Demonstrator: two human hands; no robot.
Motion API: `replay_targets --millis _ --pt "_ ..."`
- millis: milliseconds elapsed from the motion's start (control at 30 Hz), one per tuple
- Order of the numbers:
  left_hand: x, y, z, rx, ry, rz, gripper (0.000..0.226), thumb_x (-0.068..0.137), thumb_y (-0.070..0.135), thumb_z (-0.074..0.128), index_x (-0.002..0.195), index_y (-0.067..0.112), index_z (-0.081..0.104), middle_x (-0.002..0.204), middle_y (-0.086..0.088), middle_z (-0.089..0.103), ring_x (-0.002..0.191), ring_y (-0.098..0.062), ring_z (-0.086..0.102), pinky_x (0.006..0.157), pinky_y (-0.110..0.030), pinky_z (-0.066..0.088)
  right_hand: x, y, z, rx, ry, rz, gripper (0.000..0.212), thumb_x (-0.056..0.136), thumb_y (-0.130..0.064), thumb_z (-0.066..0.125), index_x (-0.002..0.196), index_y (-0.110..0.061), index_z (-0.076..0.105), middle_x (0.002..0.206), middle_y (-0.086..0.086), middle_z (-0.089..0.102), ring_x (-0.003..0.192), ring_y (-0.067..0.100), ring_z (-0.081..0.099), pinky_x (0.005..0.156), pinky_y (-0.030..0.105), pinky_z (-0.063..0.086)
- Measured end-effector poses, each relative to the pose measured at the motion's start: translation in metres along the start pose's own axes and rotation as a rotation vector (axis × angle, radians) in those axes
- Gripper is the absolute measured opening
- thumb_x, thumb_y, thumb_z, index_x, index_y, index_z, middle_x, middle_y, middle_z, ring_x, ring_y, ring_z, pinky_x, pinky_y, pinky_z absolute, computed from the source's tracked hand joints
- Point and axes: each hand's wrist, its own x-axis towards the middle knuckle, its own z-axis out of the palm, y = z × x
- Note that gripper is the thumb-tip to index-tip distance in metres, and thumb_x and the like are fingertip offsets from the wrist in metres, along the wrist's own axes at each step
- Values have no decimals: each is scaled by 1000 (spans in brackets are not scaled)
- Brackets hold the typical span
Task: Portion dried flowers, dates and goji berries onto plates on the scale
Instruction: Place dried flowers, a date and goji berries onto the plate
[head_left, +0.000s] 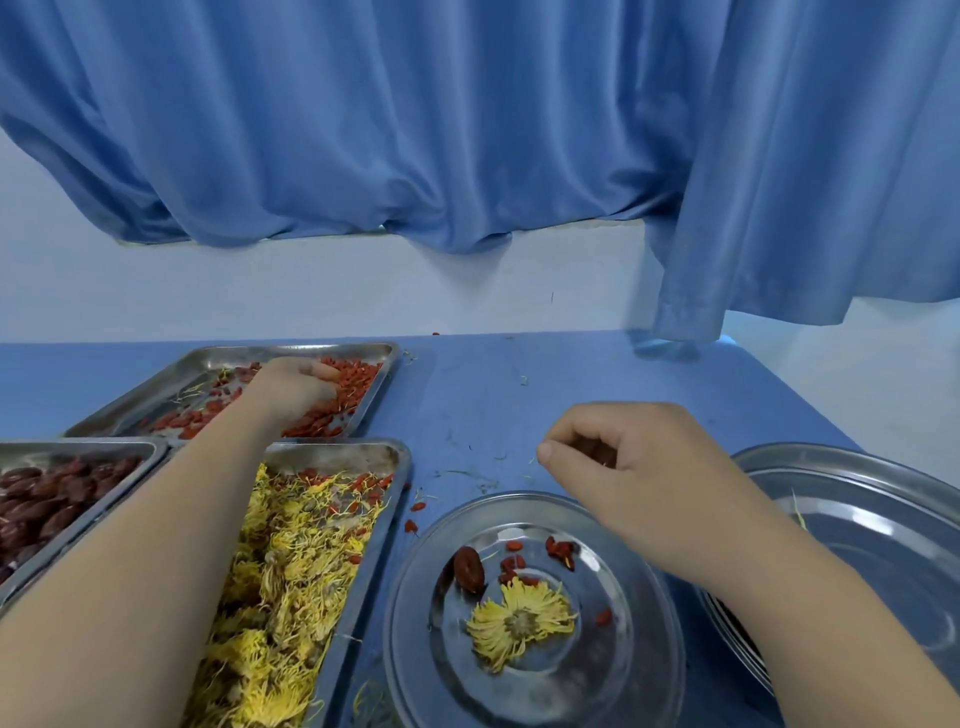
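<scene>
A: How do the arms lie?

B: The left arm reaches far forward across the flower tray (400, 467). The left hand (291, 389) is palm down in the goji tray (208, 358), fingers curled into the goji berries (358, 379); whether it actually grips any cannot be told, since the fingertips are buried. The right arm comes in from the lower right, and the right hand (623, 467) hovers above the far rim of the plate (639, 691), loosely fisted, thumb pressed toward the curled fingers.

A: Is it pinching something?

B: Possibly a few red bits sit inside the curl, but shadow makes that hard to read.

A: Where are the portioned things?

B: On the plate lie one flower (519, 621), a date (469, 568) just beyond it to the left, and scattered berries. A few stray berries rest on the table (519, 395) between the plate and the flower tray.

A: What is cut off or hidden?

B: The date tray (130, 449) runs off the left edge, and the flower tray off the bottom. A larger dish (857, 519) at the right is cut by the frame and partly covered by the right forearm. The scale itself cannot be made out; the plate hides whatever is under it. A blue curtain (467, 130) hangs behind.
</scene>
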Motion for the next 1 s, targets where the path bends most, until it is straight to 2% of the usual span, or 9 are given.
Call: replay_targets --millis 67,167,333,400,533,733,867,1000 --pt "-1 4 1 185 45 97 18 85 5 67 97 18 67 110 -9 67 94 -23 60 78 -33 47 0 -1 0 -3 -6 3 25 88 -32 58 67 -19 63 64 -6 61 52 5 49 54 23 43" --pt "-1 7 4 331 96 191 17 84 0 65 95 14 67 104 -8 67 92 -21 58 82 -34 46 -1 -1 0 -15 -18 11 25 88 -33 57 68 -20 63 65 -6 62 58 9 54 54 23 44" --pt "-5 7 5 257 96 183 20 90 7 59 106 14 69 106 -2 63 98 -21 58 80 -32 42 -2 -1 -4 -34 -16 26 23 88 -33 56 70 -21 64 68 -7 64 63 9 57 58 24 46" --pt "-5 6 3 219 76 167 21 90 5 58 105 14 68 107 -4 65 102 -23 60 83 -32 43 -2 -1 -6 -30 -7 31 23 88 -34 57 70 -22 65 68 -7 64 64 10 58 58 25 46" --pt "-8 4 -1 224 64 161 21 85 0 64 101 13 66 103 -9 67 97 -25 61 81 -33 45 -4 -2 -6 -39 -26 35 22 88 -34 56 72 -23 65 69 -7 64 65 9 58 59 25 49" --pt "-9 0 -2 308 92 191 20 83 16 74 102 15 67 102 -3 62 96 -21 56 81 -33 42 -4 -2 -7 -69 -38 37 21 88 -34 57 73 -24 66 69 -9 65 66 5 58 59 23 49" --pt "-12 2 -5 210 110 165 7 91 24 63 94 21 69 99 0 66 97 -21 58 84 -36 43 -4 -1 -7 -82 -51 36 20 88 -35 57 74 -24 66 70 -10 65 69 4 58 58 19 48" --pt "-17 4 -11 190 85 150 18 97 28 53 92 21 69 93 1 65 88 -20 57 75 -34 41 -6 -2 -7 -64 -74 31 19 87 -37 58 73 -26 66 71 -13 65 67 2 59 57 16 47"
